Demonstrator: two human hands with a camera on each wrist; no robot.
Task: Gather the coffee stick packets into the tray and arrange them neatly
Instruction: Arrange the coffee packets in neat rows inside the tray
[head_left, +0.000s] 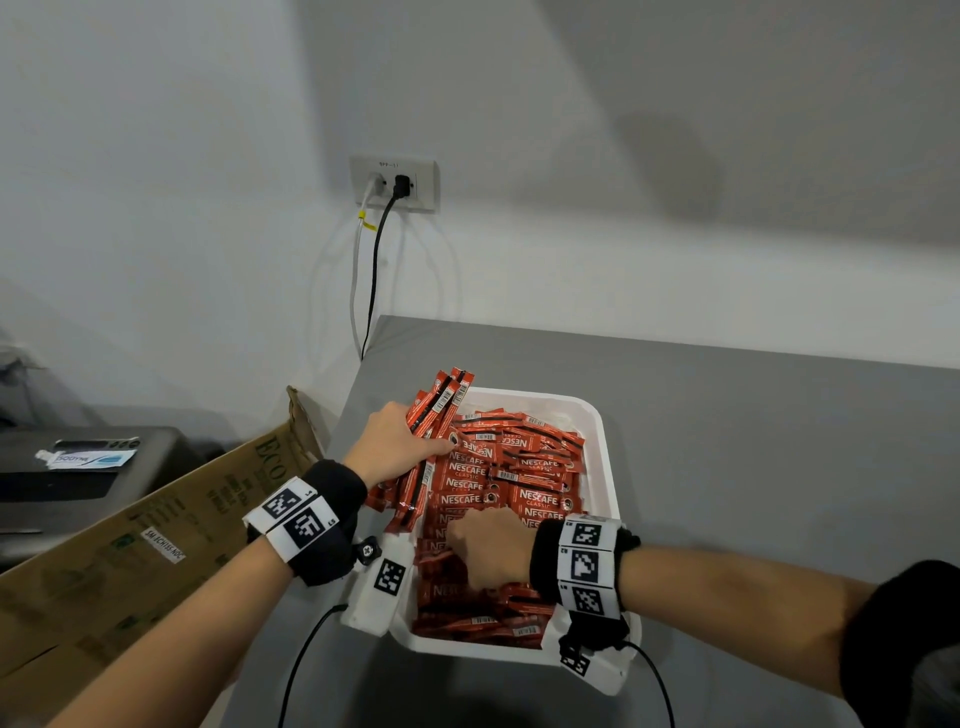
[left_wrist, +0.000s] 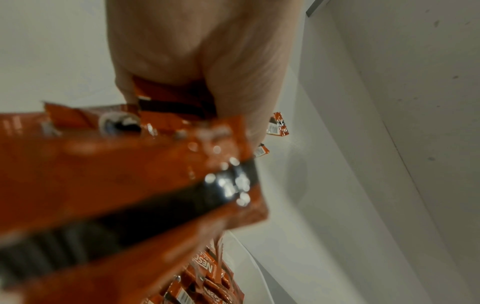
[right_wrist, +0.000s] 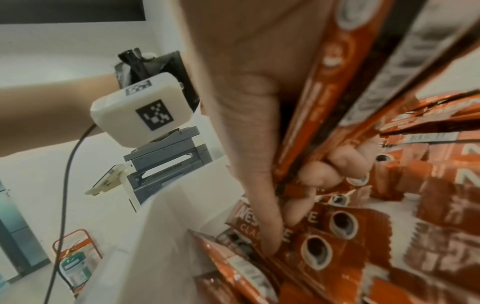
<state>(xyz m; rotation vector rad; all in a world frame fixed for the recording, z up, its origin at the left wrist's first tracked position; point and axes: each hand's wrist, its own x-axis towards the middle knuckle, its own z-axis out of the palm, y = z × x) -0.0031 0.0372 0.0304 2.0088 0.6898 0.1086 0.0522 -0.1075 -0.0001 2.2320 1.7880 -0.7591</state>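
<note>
A white tray (head_left: 605, 452) on the grey table holds a loose heap of red Nescafe stick packets (head_left: 524, 470). My left hand (head_left: 397, 447) grips a slanted bundle of packets (head_left: 441, 402) over the tray's left rim, their tops pointing up and away. The left wrist view shows that bundle (left_wrist: 130, 174) blurred and close under the left hand (left_wrist: 207, 61). My right hand (head_left: 488, 551) is down in the near half of the tray. In the right wrist view the right hand (right_wrist: 246, 107) has its fingers (right_wrist: 318, 174) curled round several packets (right_wrist: 335, 92), thumb pointing down into the heap.
A brown cardboard box (head_left: 156, 525) leans against the table's left edge. Behind it stands a dark machine (head_left: 78, 467). A wall socket (head_left: 396, 184) with two cables hangs above the table's far corner. Bare grey tabletop (head_left: 753, 441) lies right of the tray.
</note>
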